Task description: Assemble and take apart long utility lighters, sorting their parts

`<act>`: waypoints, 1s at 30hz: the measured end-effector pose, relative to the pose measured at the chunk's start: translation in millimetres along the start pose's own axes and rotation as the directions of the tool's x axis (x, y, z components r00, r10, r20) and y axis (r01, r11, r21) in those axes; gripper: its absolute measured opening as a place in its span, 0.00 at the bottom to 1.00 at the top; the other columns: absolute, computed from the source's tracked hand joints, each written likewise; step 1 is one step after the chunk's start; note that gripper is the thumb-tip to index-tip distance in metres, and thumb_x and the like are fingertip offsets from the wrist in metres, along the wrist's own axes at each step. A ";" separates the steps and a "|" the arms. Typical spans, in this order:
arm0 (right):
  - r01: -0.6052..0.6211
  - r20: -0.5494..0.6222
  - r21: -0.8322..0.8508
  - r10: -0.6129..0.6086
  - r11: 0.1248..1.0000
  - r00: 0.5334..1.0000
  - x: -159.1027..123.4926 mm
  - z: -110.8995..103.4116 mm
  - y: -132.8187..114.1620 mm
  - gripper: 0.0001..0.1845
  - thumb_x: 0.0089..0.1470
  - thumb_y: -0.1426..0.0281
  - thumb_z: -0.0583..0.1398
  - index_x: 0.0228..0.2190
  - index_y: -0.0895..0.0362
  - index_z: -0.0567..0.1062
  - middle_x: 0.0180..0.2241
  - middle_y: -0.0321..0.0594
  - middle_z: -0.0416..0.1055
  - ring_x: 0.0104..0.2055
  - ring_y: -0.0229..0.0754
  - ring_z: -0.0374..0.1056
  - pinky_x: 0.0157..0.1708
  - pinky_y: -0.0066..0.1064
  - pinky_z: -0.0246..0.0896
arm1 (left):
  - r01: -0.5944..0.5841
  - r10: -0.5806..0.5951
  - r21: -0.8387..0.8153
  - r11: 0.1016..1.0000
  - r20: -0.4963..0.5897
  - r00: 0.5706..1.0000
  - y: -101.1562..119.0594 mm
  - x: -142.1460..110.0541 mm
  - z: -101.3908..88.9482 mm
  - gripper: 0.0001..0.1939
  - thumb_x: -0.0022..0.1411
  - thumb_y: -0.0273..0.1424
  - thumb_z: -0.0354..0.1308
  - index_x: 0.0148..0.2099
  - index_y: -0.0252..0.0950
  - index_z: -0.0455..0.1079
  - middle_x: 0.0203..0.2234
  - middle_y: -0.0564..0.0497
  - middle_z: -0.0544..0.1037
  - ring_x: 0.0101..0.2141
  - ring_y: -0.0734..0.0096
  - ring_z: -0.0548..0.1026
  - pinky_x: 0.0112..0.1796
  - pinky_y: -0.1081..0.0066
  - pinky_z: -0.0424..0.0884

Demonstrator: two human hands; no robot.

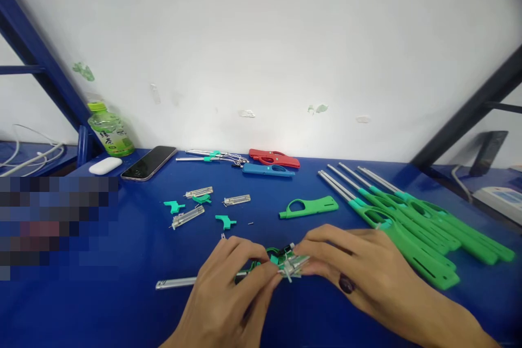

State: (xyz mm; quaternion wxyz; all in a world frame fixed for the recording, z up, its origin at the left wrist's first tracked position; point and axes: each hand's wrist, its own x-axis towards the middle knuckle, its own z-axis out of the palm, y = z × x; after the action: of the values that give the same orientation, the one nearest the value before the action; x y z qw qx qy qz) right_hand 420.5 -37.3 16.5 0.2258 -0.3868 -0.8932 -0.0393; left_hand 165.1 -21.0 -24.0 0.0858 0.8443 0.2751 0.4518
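Observation:
My left hand (228,288) is closed over a partly built green gas lighter (255,265), its fingertips pinched together at the middle. The lighter's metal tube (176,283) sticks out to the left from beneath this hand. With thumb and fingers, my right hand (362,266) grips a clear fuel tank (296,265) with a metal valve end that meets the left fingertips. A small black part (285,250) lies just above the tank, by the right fingertips. Both hands cover most of the lighter's inside, so how the tank sits in it is hidden.
Beyond my hands lie loose clear tanks (236,200), green triggers (225,222) and a green shell half (309,207). Several green lighters (420,244) lie at right. Red shells (274,157), a blue shell (268,170), metal tubes (191,159), a phone (149,163) and a bottle (111,130) are farther back.

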 end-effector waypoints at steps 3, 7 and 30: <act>0.028 0.018 -0.005 -0.028 1.000 0.999 15.8 2.4 2.5 0.11 0.74 0.70 0.55 0.53 0.49 0.74 0.46 0.38 0.81 0.37 0.39 0.80 0.32 0.31 0.66 | 0.026 -0.024 0.047 0.999 -0.034 0.999 -1.4 -0.1 -6.6 0.13 0.70 0.16 0.59 0.47 0.39 0.75 0.40 0.50 0.78 0.38 0.69 0.75 0.42 0.64 0.72; 0.005 -0.016 0.014 -0.005 1.000 1.000 35.6 9.8 3.6 0.08 0.72 0.71 0.58 0.50 0.49 0.74 0.43 0.36 0.81 0.34 0.40 0.79 0.32 0.32 0.64 | 0.030 -0.011 0.189 0.981 -0.104 0.995 -7.4 2.3 -13.8 0.11 0.70 0.17 0.59 0.47 0.38 0.74 0.40 0.51 0.79 0.38 0.71 0.76 0.40 0.66 0.71; 0.154 -0.066 -0.030 -0.156 0.988 0.986 70.3 30.1 7.0 0.07 0.72 0.72 0.58 0.49 0.53 0.75 0.42 0.35 0.81 0.29 0.37 0.74 0.24 0.36 0.49 | 0.589 -0.569 -0.051 0.807 0.205 0.797 -30.5 10.0 -40.0 0.19 0.76 0.45 0.56 0.36 0.45 0.81 0.27 0.57 0.82 0.27 0.70 0.79 0.28 0.74 0.72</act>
State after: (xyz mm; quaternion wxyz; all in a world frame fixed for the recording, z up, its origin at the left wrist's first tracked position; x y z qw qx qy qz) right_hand 372.1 22.2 19.3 0.2475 -0.3173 -0.9119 -0.0809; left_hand 125.3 5.6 -5.8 0.2914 0.7507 0.4855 0.3404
